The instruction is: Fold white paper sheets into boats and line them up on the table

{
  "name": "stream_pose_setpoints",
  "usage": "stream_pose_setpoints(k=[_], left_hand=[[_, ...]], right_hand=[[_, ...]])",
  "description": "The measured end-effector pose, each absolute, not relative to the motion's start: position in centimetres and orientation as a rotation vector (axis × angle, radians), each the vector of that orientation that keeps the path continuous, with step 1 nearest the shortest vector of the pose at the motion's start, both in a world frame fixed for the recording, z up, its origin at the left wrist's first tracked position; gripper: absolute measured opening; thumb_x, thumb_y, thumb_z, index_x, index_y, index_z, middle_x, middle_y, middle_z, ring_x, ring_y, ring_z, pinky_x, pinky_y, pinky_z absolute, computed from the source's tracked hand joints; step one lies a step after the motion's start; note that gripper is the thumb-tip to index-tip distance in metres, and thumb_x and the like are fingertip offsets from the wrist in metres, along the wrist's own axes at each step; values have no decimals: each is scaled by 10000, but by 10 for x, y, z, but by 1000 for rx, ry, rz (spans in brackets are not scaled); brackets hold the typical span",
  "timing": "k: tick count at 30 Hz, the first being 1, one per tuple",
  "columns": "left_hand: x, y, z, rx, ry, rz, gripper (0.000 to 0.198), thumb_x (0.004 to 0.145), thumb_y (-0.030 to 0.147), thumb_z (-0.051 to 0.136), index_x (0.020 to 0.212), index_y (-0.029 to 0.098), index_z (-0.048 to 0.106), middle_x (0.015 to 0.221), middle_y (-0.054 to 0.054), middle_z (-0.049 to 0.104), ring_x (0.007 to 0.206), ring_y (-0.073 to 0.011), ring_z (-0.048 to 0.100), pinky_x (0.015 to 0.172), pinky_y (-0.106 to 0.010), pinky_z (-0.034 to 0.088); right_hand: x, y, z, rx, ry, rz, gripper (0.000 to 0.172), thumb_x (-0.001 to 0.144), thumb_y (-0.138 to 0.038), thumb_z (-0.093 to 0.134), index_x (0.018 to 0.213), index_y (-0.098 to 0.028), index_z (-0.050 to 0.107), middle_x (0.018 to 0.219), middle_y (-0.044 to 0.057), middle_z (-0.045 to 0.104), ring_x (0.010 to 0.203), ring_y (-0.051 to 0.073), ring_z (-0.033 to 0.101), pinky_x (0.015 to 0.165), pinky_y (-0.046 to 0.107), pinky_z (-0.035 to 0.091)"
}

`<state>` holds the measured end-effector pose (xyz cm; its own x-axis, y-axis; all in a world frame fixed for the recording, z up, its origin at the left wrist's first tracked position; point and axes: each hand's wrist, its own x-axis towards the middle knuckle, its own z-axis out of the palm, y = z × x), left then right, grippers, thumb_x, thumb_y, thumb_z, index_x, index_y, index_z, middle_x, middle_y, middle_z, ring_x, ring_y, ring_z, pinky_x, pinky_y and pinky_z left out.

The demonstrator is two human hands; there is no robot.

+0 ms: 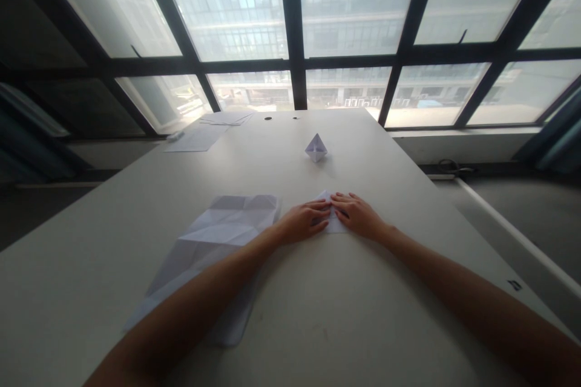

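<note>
A small folded sheet of white paper [334,227] lies flat on the white table, its pointed top showing between my hands. My left hand [305,221] rests on its left side with the fingers stretched out. From the other side my right hand [357,214] presses on the paper, its fingers also extended and nearly meeting the left ones. Both hands cover much of the sheet. Beyond them stands a folded paper boat [316,149] with a peaked middle.
Creased white paper sheets [227,224] lie to the left, partly beneath my left forearm. More flat papers [197,137] are at the table's far left corner. The white table [390,296] reaches toward large windows. A small dark mark [514,285] sits near its right edge.
</note>
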<state>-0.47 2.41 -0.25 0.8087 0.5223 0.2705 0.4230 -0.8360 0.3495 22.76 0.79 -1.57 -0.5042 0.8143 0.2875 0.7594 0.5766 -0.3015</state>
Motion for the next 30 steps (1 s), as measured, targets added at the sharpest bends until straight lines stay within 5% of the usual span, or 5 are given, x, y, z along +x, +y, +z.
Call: stream_pose_setpoints(k=[8,14,19,24,30], left_hand=[[-2,19,3,2830,661,316,746,941,560,530,1553,197,309,1596,-119,280,1497,-277,223,1236,-456,183],[-4,21,2,2824,644,292,709,948,525,534,1536,172,351,1590,-141,292,1494,-287,230,1232,-454,197],[-5,21,6,2806,510,333,586,972,462,523,1497,218,430,1576,-97,354,1484,-252,276,1234,-416,208],[-2,20,10,2769,414,350,561,966,421,544,1489,243,445,1553,-73,404,1480,-252,290,1232,-413,218],[-4,19,11,2756,438,319,551,968,426,536,1475,221,466,1563,-82,384,1475,-247,303,1231,-414,214]], right_hand=[[239,17,-19,-1357,-2392,122,374,967,-260,484,1311,-213,624,1434,101,555,1366,254,476,1145,497,331],[238,16,-16,-1318,-2374,102,348,945,-223,502,1248,-187,668,1387,112,599,1327,259,516,1131,473,348],[243,14,-8,-1301,-2235,103,247,940,-259,528,968,-197,765,1057,90,754,1038,229,668,1014,381,453],[245,18,-12,-1279,-2456,117,436,1021,-420,371,1363,-267,594,1539,74,438,1423,267,373,1149,480,311],[239,25,-19,-1656,-2432,77,602,1031,-526,174,1491,-238,434,1625,113,252,1513,332,127,1154,660,144]])
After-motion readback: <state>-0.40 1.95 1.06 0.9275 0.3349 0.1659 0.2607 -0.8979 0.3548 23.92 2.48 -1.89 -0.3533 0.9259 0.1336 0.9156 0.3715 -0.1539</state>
